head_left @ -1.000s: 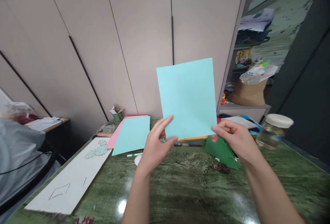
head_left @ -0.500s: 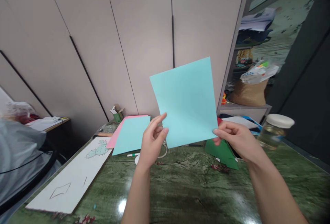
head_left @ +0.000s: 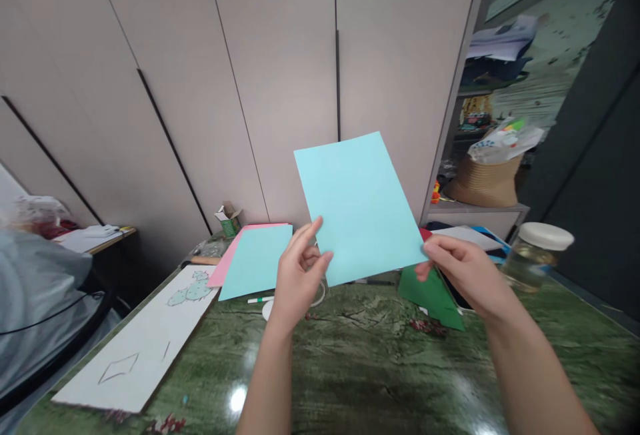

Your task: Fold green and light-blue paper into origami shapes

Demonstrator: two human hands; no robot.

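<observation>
A light blue sheet of paper [head_left: 357, 208] is held up above the green table [head_left: 360, 361], its top edge tilted away from me. My left hand [head_left: 300, 271] pinches its left edge near the bottom, thumb in front. At the lower right corner, my right hand [head_left: 460, 271] grips the sheet between thumb and fingers. Behind my left hand lies another light blue sheet [head_left: 255, 261] on top of pink paper [head_left: 223, 271]. Dark green paper [head_left: 433, 298] rests below my right hand.
On the left lies a white board [head_left: 135, 341] with a cactus drawing and pencil lines. A lidded glass jar [head_left: 535, 258] stands at the right. A small green box [head_left: 229, 219] sits at the back, and a marker [head_left: 260, 300] lies near the left wrist. Tall cabinets [head_left: 280, 55] rise behind the table.
The blue sheet has tipped further back, its top edge now lower and its upper right corner shifted left. Both hands keep their hold; the right hand has moved slightly right.
</observation>
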